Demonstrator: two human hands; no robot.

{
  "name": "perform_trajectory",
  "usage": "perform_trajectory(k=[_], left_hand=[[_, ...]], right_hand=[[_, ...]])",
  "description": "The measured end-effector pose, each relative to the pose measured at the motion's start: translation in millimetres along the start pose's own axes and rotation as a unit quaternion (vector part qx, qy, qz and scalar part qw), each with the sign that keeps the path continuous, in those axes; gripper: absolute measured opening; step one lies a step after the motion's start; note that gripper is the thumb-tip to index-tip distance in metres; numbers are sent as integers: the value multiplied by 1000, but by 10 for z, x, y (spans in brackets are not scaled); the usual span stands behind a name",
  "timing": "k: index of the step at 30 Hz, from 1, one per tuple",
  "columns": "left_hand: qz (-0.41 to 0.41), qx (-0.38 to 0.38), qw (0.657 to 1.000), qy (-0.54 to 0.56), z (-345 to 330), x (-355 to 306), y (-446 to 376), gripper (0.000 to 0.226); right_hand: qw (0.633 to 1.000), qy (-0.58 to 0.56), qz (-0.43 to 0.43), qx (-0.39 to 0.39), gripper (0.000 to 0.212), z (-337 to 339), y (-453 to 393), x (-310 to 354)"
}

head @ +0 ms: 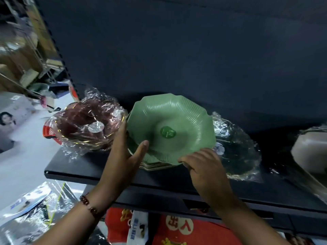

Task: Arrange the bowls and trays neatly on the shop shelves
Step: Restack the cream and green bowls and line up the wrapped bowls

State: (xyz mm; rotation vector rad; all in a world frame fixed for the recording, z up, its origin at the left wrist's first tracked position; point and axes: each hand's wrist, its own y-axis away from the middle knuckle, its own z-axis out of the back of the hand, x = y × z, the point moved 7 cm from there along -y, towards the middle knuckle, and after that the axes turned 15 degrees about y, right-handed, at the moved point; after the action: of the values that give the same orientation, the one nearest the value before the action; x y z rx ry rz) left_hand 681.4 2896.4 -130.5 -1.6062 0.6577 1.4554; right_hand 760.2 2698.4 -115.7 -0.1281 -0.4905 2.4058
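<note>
Currently the left hand (127,147) and right hand (203,163) both grasp the top green bowl (169,128), tilted over its stack (155,165) on the shelf (109,170). Risk: the rim could snag the wrapped red bowls (86,122) at 9 o'clock.

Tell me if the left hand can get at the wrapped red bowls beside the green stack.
Probably yes. The left hand holds the green bowls at their left edge, right beside the wrapped red bowls, with nothing between. It would have to let go first.

Head view — close, looking down onto the black shelf (92,171).
</note>
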Motion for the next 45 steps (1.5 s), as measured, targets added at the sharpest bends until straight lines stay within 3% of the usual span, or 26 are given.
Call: perform_trajectory(k=[3, 7, 11, 19, 25, 33, 39, 45], left_hand=[[-75, 6, 974, -215, 283, 53, -28, 67], [-112, 107, 923, -352, 286, 261, -79, 47], [-90, 179, 895, -398, 281, 550, -143, 46], [-91, 224, 857, -455, 230, 769, -84, 58], [-131, 249, 845, -455, -149, 593, 18, 59], [-188, 316, 818, -444, -1498, 343, 105, 63], [-278, 386, 785, -396, -2929, 31, 394, 62], [-332, 448, 746, -363, -4430, -156, 800, 60]], right_hand=[[1000, 6, 11, 7, 35, -195, -180, 264], [999, 14, 9, 40, 34, -488, -310, 455], [997, 16, -12, 74, 37, -727, -319, 492], [983, 48, 43, 169, 44, -978, -256, 477], [987, 36, -2, 155, 62, -782, -150, 346], [972, 54, -170, 155, 68, -247, 636, -894], [923, 123, -331, 155, 67, 344, 1746, -2079], [894, 120, -402, 155, 73, 782, 2572, -2761]])
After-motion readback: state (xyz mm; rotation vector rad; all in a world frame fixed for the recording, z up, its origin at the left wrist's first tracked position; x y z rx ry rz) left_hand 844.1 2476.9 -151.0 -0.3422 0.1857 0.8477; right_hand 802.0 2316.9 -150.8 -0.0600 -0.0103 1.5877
